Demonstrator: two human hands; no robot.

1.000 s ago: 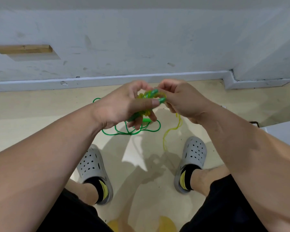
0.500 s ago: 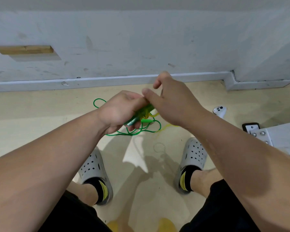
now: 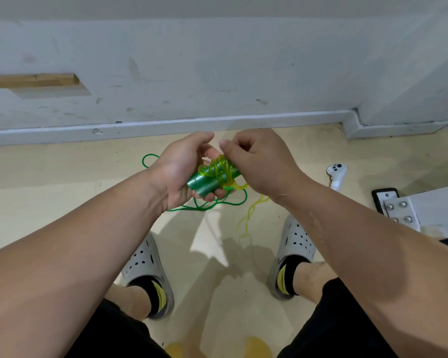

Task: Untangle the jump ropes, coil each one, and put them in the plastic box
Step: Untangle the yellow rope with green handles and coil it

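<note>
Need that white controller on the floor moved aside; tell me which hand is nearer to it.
Right. The right hand, pinching the yellow-green rope, is left of the white controller in view; the left hand is farther left, holding the green handles.

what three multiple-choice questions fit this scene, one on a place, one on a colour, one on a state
1. Where is the white controller?
A. on the floor, to the person's right
B. on top of a shoe
C. on the wooden ledge

2. What colour are the handles in the left hand?
A. red
B. green
C. blue

3. How is the yellow rope arranged?
A. laid straight along the wall
B. packed in a box
C. wound round the handles, with one end hanging down

Answers
1 A: it lies on the floor beside the right forearm.
2 B: both cylinders in that grip are green.
3 C: its loops wrap the handles, and a tail dangles below the right hand.
</note>
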